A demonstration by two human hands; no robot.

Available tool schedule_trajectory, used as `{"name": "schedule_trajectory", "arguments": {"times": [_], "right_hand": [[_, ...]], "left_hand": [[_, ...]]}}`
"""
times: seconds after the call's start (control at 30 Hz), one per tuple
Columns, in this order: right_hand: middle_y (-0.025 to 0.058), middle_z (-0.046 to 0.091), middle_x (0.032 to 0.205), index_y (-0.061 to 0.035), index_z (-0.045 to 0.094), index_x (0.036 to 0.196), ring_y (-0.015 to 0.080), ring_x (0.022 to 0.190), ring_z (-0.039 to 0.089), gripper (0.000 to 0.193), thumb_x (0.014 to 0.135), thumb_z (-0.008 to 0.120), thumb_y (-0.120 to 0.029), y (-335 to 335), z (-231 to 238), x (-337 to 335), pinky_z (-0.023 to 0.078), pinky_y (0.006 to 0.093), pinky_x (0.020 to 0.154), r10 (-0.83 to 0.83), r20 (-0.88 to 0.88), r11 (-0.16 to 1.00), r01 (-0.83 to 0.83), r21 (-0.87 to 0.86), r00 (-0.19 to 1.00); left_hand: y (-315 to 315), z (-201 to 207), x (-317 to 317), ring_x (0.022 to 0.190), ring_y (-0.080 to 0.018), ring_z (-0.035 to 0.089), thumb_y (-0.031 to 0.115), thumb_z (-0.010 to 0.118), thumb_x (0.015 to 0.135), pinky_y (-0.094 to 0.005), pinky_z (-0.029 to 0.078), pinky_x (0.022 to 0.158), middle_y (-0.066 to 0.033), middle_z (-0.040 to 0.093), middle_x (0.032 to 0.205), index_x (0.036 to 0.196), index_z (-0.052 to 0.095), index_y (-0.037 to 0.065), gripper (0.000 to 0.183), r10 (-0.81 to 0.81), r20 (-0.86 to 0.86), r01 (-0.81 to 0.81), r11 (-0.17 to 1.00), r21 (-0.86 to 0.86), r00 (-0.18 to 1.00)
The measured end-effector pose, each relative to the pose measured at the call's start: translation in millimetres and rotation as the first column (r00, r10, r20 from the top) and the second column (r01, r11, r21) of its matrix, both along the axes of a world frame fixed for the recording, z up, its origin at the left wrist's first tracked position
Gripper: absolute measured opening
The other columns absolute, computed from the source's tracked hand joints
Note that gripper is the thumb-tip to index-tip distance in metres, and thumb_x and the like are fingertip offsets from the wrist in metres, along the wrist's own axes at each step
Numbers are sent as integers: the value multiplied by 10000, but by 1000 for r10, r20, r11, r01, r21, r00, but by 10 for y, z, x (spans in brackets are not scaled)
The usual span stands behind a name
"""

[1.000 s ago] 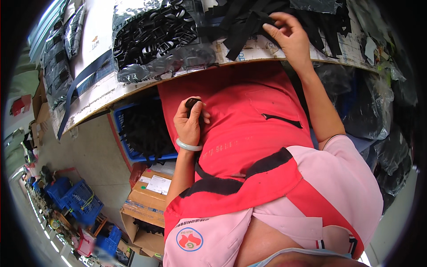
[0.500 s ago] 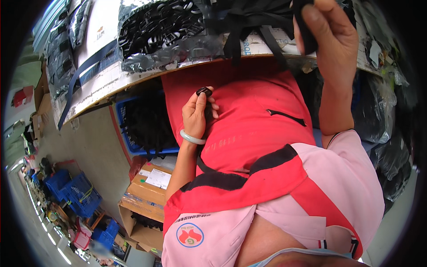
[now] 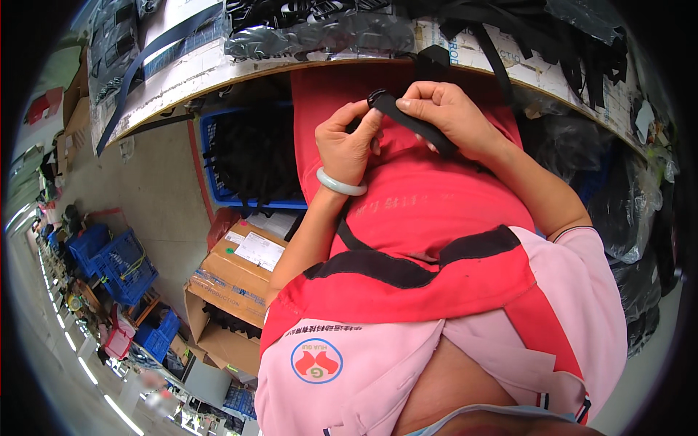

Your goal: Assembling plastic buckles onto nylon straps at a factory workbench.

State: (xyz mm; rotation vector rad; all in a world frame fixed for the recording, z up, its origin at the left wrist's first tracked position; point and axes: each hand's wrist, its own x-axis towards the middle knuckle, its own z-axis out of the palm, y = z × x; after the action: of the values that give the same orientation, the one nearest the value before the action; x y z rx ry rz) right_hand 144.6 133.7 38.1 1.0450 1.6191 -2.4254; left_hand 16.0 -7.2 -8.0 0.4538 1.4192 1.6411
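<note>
Above my red apron, my left hand [image 3: 347, 142] pinches a small black buckle [image 3: 376, 97] between thumb and fingers. My right hand [image 3: 452, 120] grips a black webbing strap [image 3: 420, 123], its thumb pressed on top. One end of the strap meets the buckle; whether it passes through the slot cannot be made out. The strap slants down to the right under my right fingers. Beyond my hands, the table holds a clear plastic bag [image 3: 320, 38] of black buckles and several loose black straps [image 3: 494, 54].
The table's curved wooden edge [image 3: 211, 89] runs just beyond my hands. Below it at the left stand a blue crate [image 3: 211, 156] of black straps and an open cardboard box [image 3: 233, 283]. Dark plastic bags [image 3: 618, 218] hang at the right. Blue crates [image 3: 123, 269] stand farther left.
My right hand has come down and left from above the table, bringing the strap to the buckle. My left hand has risen slightly to the right, still holding the buckle.
</note>
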Motion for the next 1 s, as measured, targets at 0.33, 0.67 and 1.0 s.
{"name": "schedule_trajectory", "arguments": {"times": [0.33,0.67,1.0], "right_hand": [[21,599,658,-44,590,903,55,465,531,214,946,604,-253,-87,-103,-64,417,178,415,-162,-97,974,144,-174,982],[2,580,675,-49,591,991,41,483,530,201,942,615,-243,-95,-181,-87,424,163,426,-199,-101,972,184,-146,975],[19,628,784,-43,614,1037,59,631,591,261,932,632,-281,8,-379,-45,483,187,558,-76,-105,950,40,-310,992]], "left_hand": [[42,-79,-55,562,-147,524,-24,715,777,-254,409,521,-84,570,673,914,676,-12,142,112,-699,-37,992,121,706],[52,-152,-38,563,-174,536,-15,722,773,-269,421,523,-93,577,677,898,671,-6,135,118,-720,-35,991,129,683],[-20,-111,-59,625,-175,606,9,676,833,-264,478,521,-97,625,790,993,663,-11,162,-83,-407,104,994,29,909]]}}
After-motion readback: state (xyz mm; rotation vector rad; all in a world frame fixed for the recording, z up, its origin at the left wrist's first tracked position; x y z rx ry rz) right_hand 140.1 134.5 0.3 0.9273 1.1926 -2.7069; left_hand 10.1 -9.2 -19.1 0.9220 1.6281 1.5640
